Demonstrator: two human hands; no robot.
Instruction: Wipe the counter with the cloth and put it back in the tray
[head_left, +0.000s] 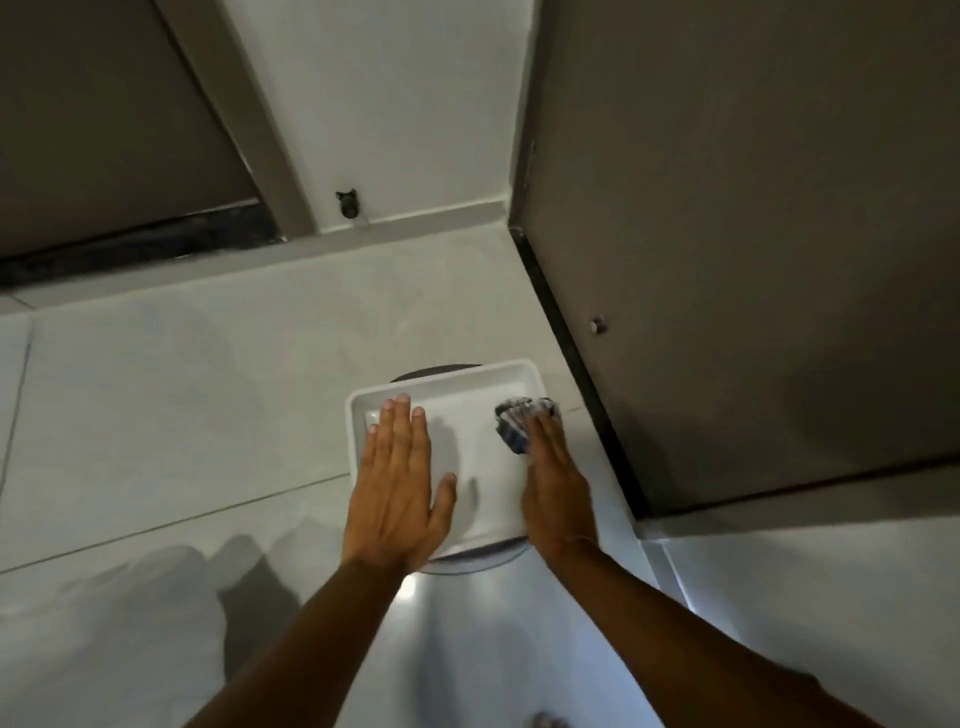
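A white rectangular tray (441, 383) sits on a round dark base in the middle of the view. A crumpled dark blue and white cloth (519, 418) lies at the tray's right side, against the rim. My right hand (558, 491) reaches in from the right, and its fingertips are closed on the cloth. My left hand (397, 483) lies flat over the tray's left part, fingers stretched out together and holding nothing. The tray's middle is bare.
A dark brown panel (727, 260) with a small knob (598, 325) stands close to the right of the tray. Pale tiles (182, 415) spread to the left. A shiny grey surface (467, 649) lies below the tray. A small black fitting (348, 203) sits low on the white wall.
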